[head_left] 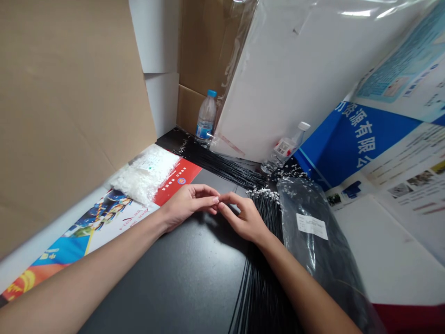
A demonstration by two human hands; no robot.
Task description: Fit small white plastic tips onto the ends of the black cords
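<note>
Nearest, on the dark table [174, 278], a bundle of black wires [262, 278] passes beneath the right forearm, its long axis running away from the person, white-tipped end pointing to the far side. Just left of those tips, the left hand [191, 204] and right hand [245, 218] meet, fingertips narrowed about a whitish speck [217, 199]; which hand grips it, or which way it points, I cannot tell. Farther off, a second wire bundle [225, 162] lies slantwise, near a blue-capped bottle [206, 120]
</note>
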